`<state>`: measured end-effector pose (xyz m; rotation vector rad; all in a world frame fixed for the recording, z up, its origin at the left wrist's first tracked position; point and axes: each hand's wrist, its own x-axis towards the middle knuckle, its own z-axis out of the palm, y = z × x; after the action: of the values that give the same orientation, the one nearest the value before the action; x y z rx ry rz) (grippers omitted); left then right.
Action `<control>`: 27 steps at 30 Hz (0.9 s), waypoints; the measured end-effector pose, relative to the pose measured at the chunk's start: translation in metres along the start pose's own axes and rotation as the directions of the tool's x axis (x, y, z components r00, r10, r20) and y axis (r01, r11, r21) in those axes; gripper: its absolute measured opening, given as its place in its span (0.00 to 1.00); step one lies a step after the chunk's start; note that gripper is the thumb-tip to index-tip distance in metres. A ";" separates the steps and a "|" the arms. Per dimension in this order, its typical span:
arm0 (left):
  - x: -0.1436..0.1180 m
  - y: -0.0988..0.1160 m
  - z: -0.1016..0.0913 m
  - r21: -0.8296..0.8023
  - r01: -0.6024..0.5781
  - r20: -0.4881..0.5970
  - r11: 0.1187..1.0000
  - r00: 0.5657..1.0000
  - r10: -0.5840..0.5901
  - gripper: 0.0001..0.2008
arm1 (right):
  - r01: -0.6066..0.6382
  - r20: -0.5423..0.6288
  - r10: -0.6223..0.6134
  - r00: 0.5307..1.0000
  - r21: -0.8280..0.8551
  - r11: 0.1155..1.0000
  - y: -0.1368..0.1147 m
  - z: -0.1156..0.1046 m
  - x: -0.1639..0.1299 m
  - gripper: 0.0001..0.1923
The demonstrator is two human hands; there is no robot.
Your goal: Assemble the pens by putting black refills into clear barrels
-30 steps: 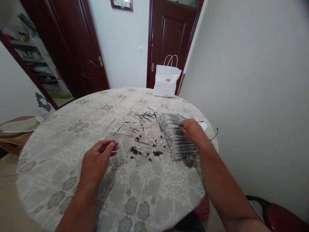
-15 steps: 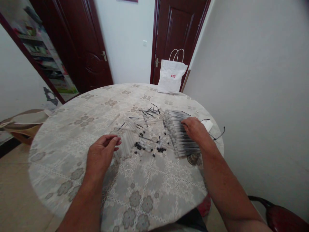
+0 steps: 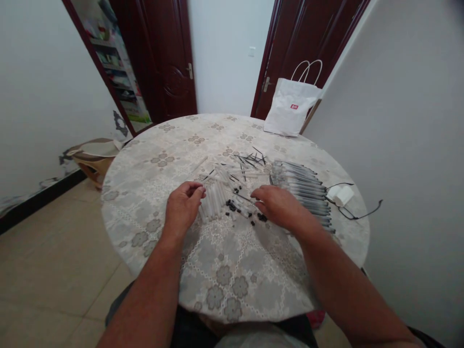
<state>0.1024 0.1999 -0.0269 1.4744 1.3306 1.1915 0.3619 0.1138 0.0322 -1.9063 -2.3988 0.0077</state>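
Observation:
My left hand [image 3: 184, 204] is closed in a pinch at the left edge of a stack of clear pen barrels [image 3: 213, 202]; whatever lies between its fingertips is too small to make out. My right hand [image 3: 278, 207] hovers over the middle, fingers reaching left and slightly apart, with nothing visible in them. Beneath and beside it are small black pen parts [image 3: 231, 205], short clear pieces [image 3: 242, 206] and a thin dark refill. Farther back, black refills [image 3: 252, 159] lie loosely crossed. Right of them, a thick row of grey-and-clear pens [image 3: 302, 181] is partly hidden by my right forearm.
A flowered cloth covers the round table [image 3: 224, 285]. A white paper bag [image 3: 290, 108] stands at the far right edge. Eyeglasses [image 3: 357, 215] and a folded white tissue [image 3: 341, 194] lie right of the pens. A wooden stool [image 3: 94, 164] stands beyond the left edge.
My right hand has left the row of pens and moved left to the small parts. My left hand stays pinched by the barrels. The head view has turned left.

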 end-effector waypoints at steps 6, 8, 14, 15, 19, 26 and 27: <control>0.001 -0.004 -0.003 0.015 -0.017 -0.011 1.000 1.000 0.017 0.11 | 0.151 -0.064 -0.147 0.987 0.067 0.986 -0.043 0.039 0.021 0.13; 0.001 -0.003 -0.003 0.012 -0.017 -0.015 1.000 1.000 0.017 0.10 | 0.228 -0.075 -0.224 0.972 0.056 0.972 -0.057 0.051 0.021 0.13; -0.001 -0.001 -0.003 0.024 -0.026 -0.002 0.999 1.000 0.026 0.10 | 0.250 -0.078 -0.253 0.964 -0.043 0.967 -0.078 0.068 0.017 0.09; -0.001 -0.001 -0.004 0.029 -0.026 -0.003 0.999 1.000 0.027 0.10 | 0.234 -0.080 -0.237 0.968 -0.054 0.971 -0.078 0.070 0.017 0.09; -0.001 -0.003 -0.005 0.053 -0.028 0.002 0.998 1.000 0.028 0.10 | 0.180 -0.085 -0.185 0.979 -0.063 0.982 -0.072 0.071 0.018 0.08; -0.006 0.003 -0.003 0.004 0.017 0.076 1.000 0.997 -0.017 0.10 | 0.110 -0.285 -0.060 0.957 0.163 0.980 -0.057 0.070 0.018 0.09; -0.007 0.007 -0.002 -0.025 0.042 0.110 0.999 0.993 -0.039 0.12 | 0.115 -0.340 -0.032 0.940 0.227 0.967 -0.055 0.070 0.018 0.10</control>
<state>0.1016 0.1919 -0.0210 1.4655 1.2590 1.0831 0.2999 0.1221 -0.0340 -1.5645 -2.1299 -0.0223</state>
